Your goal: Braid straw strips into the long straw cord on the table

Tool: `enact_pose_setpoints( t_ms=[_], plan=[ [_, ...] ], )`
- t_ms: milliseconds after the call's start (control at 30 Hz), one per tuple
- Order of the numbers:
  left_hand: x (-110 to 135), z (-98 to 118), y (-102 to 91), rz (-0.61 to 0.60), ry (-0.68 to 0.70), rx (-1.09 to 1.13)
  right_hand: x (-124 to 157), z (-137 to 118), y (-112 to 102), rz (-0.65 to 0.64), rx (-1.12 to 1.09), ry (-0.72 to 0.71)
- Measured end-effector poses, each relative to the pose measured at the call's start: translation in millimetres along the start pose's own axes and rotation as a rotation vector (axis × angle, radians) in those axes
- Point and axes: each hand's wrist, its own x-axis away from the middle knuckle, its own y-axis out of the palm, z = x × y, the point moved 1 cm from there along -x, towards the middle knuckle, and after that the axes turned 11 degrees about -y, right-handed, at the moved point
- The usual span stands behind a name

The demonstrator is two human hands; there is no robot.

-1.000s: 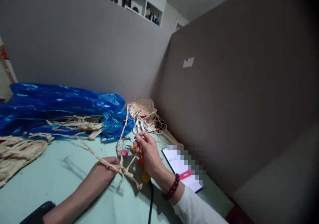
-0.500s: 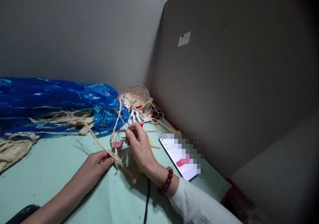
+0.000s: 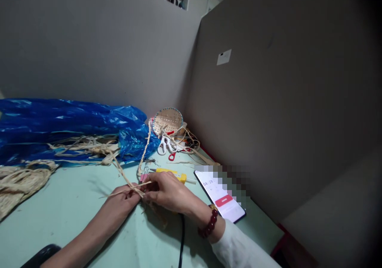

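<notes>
Pale raffia strands (image 3: 123, 172) run from the blue bag down to my hands and cross between them. My left hand (image 3: 122, 200) is closed, pinching the strands near the crossing. Close against it, my right hand (image 3: 170, 192) pinches a strand with thumb and forefinger; that strand lies across over the left fingers. A pink binder clip (image 3: 143, 177), partly hidden behind the right hand, sits at the lower end of a braided raffia cord (image 3: 145, 148). Below the right hand, loose raffia ends hang in shadow. Behind that hand lies a yellow glue gun (image 3: 179, 176), partly covered.
A blue plastic bag (image 3: 74, 117) with raffia spilling out lies along the back left, beside a flat woven piece (image 3: 24, 186). White-handled scissors (image 3: 162, 145) lie before a small woven basket (image 3: 168, 121). A lit phone (image 3: 229, 204) is at right; a black cable (image 3: 182, 240) runs frontward.
My right hand has come down to my left, bringing a strand across the others. The glue gun shows more now. The whole view has shifted slightly.
</notes>
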Motion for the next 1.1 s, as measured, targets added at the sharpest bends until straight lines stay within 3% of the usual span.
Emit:
enact_pose_setpoints(
  t_ms=[167, 300, 433, 600, 733, 933, 1100],
  plan=[
    [1.2, 1.3, 0.2, 0.04, -0.011, 0.025, 1.1, 0.6, -1.2, 0.082, 0.1, 0.026],
    [-1.0, -7.2, 0.2, -0.015, -0.018, 0.11, 1.6, -0.7, 2.2, 0.05, 0.216, 0.091],
    [-2.4, -11.5, 0.8, -0.056, -0.049, 0.24, 1.0, -0.7, 6.3, 0.021, 0.257, 0.066],
    [-1.3, -6.8, 1.9, -0.033, -0.159, 0.435, 0.2, 3.9, 4.1, 0.031, 0.109, 0.025],
    [-1.2, -5.7, 3.0, -0.097, -0.233, 0.522, 0.3, 6.8, 2.1, 0.202, -0.021, 0.082],
    [0.0, -1.9, 4.4, -0.124, -0.237, 0.54, -4.0, 5.2, 11.7, 0.43, -0.546, 0.039],
    [-2.4, -11.0, 3.9, -0.046, -0.216, 0.435, 0.7, -10.8, 23.4, 0.518, -0.501, -0.044]
  ],
)
